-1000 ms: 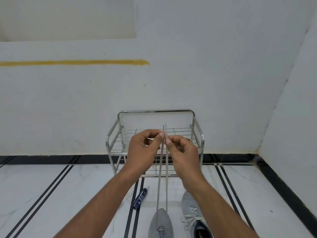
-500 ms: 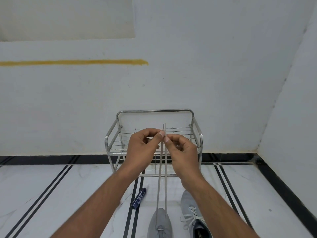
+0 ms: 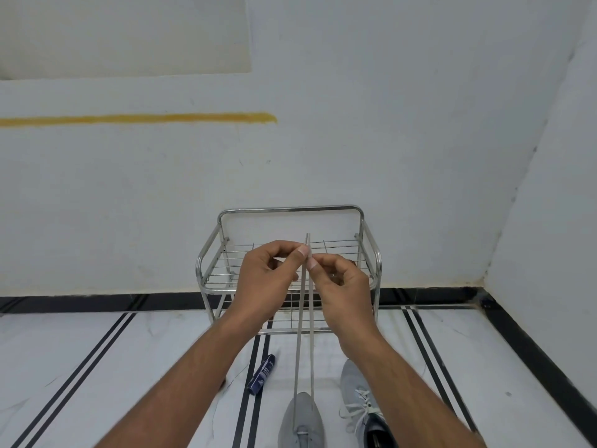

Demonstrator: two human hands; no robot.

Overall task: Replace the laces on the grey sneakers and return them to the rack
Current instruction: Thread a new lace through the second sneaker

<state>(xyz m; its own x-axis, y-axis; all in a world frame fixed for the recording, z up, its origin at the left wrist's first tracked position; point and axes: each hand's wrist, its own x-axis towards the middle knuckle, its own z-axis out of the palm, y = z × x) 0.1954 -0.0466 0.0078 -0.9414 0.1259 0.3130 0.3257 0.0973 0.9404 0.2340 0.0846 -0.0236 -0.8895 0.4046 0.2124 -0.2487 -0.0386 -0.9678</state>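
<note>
1. Left hand (image 3: 265, 279) and right hand (image 3: 342, 286): each pinching one end of the thin grey lace (image 3: 303, 318), as a second ago
2. Lace: taut from the left grey knit sneaker (image 3: 302, 421); ends evened, threading next
3. Chrome wire rack (image 3: 290, 210): behind, no sneakers on it

White walls (image 3: 387, 124), black-striped marble floor (image 3: 97, 367)

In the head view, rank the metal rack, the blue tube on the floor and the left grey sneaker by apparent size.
1. Metal rack, plainly largest.
2. Left grey sneaker: cut off by the bottom edge and nearer the camera, so its rank is unsure.
3. Blue tube, smallest.
</note>
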